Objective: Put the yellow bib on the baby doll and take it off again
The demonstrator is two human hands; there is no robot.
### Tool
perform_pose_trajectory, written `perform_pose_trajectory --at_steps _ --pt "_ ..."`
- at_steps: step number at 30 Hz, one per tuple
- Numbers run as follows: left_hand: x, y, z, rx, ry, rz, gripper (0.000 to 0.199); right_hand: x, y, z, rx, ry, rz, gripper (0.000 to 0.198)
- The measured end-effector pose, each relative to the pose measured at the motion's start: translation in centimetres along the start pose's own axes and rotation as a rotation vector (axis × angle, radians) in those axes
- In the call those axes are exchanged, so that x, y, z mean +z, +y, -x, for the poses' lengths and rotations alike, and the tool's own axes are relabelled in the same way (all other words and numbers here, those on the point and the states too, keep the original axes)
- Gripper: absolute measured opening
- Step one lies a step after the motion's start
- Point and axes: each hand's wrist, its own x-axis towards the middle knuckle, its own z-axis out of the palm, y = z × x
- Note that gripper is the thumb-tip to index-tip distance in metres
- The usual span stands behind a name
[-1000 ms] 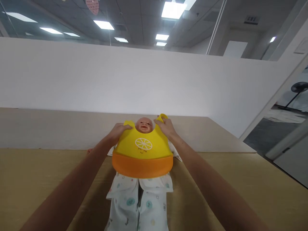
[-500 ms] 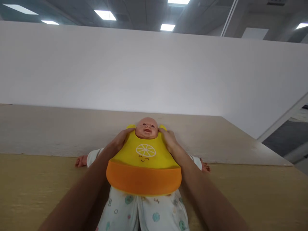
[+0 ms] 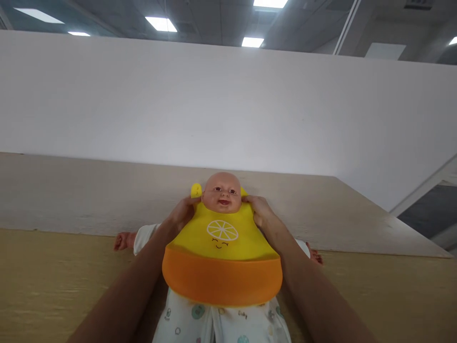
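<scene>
A baby doll (image 3: 223,183) in white printed clothes lies on its back with both arms spread. Over its chest rests a yellow bib (image 3: 214,219) with a citrus slice, a smiling face and an orange catch pocket. My left hand (image 3: 184,212) is closed on the bib's neck edge on the left of the doll's head. On the other side, my right hand (image 3: 260,209) grips the matching edge. One yellow strap end sticks up beyond my left fingers; the other is partly hidden behind the head and my right hand.
The doll lies across a pale board (image 3: 89,195) and a yellowish wooden surface (image 3: 53,276) in front of it. A white partition (image 3: 214,105) rises behind. At the far right, a gap shows the floor beyond the table's edge.
Both hands have slid slightly down from the strap ends along the bib's neck edges, showing more of the left strap end. The view has shifted a little and the doll appears larger.
</scene>
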Motion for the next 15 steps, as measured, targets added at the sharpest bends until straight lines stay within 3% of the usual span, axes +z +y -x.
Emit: perform_pose_trajectory --at_steps 7,15 --pt "-0.5 -0.5 -0.1 -0.036 -0.058 0.03 0.036 0.8 0.1 0.6 0.032 -0.202 0.156 0.008" --pt "-0.5 -0.5 -0.2 -0.076 -0.081 0.058 0.026 1.5 -0.7 1.5 0.114 -0.356 0.136 0.009"
